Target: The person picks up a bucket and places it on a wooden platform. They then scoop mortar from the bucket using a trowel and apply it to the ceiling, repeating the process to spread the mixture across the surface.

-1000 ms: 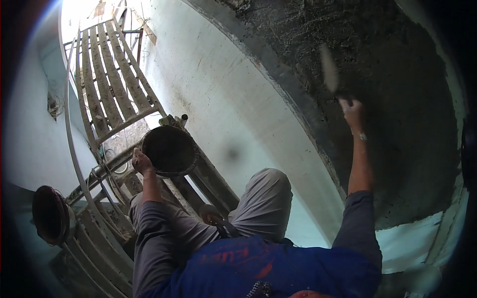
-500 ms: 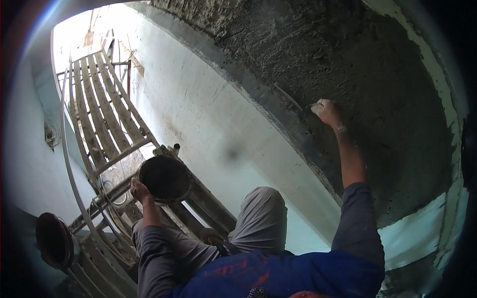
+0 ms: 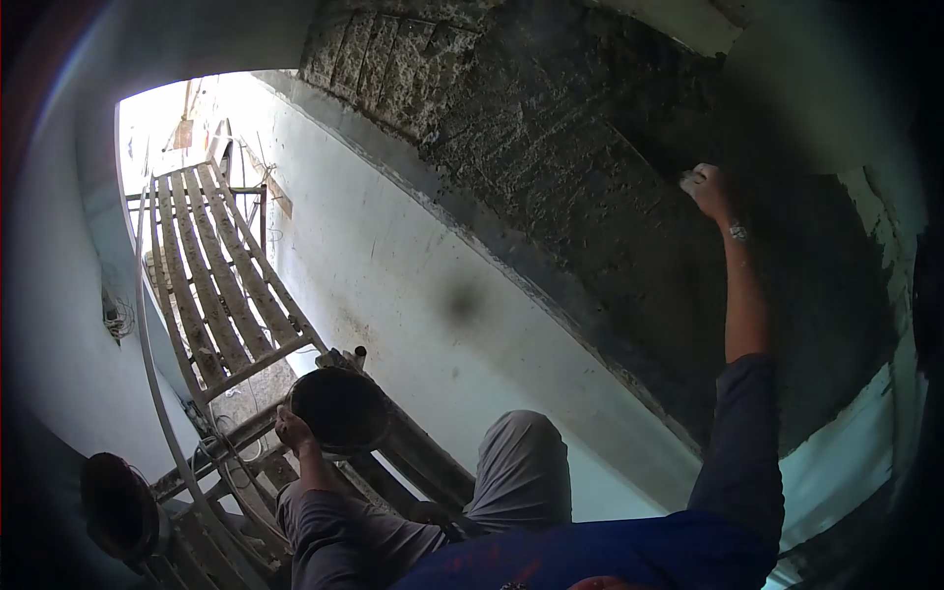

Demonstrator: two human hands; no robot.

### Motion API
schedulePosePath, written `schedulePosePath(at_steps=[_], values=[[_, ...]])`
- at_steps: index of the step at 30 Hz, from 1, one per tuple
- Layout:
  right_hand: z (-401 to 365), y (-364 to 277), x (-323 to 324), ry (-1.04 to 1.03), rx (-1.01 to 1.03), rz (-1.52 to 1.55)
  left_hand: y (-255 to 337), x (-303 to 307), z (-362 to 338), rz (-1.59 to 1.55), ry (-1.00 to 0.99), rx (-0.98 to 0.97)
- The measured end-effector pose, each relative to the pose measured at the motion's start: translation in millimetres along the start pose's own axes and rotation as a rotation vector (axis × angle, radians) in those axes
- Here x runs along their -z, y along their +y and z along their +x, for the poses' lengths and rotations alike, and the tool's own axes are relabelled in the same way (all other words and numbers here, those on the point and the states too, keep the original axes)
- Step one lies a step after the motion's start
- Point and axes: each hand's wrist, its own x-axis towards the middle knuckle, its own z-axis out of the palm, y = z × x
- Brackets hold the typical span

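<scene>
1. A dark, rough coating (image 3: 590, 216) is covering the upper right surface, showing ridges toward the far left and looking smoother near the right arm.
2. A pale wall (image 3: 423, 295) is running diagonally below it, while light is coming through an opening (image 3: 177, 118) at the far left.
3. The right hand (image 3: 710, 194) is closing its fingers around a thin tool (image 3: 641, 149), which is lying nearly edge-on against the coating; its handle is hiding inside the fist.
4. The left hand (image 3: 295, 430) is gripping the rim of a dark bucket (image 3: 339, 408), near left of the wall; shadow is obscuring its contents.
5. A slatted platform (image 3: 224, 270) is stretching away behind the bucket.
6. A second bucket (image 3: 120, 506) is sitting at the near left, and a long curved pipe (image 3: 155, 369) is passing between it and the platform.
7. The bent knee (image 3: 521, 462) is blocking part of the wall's lower edge.
</scene>
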Motion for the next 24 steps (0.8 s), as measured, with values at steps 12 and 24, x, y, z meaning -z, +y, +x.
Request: schedulePosePath(at_steps=[12,24], values=[[-24,-25,47,-0.057,0.009,1.023,-2,-2,1,0.047,0.009,-0.157],[-120,-119,-74,-0.319,-0.026,0.445,2,0,-9,-0.016,-0.043,-0.116]])
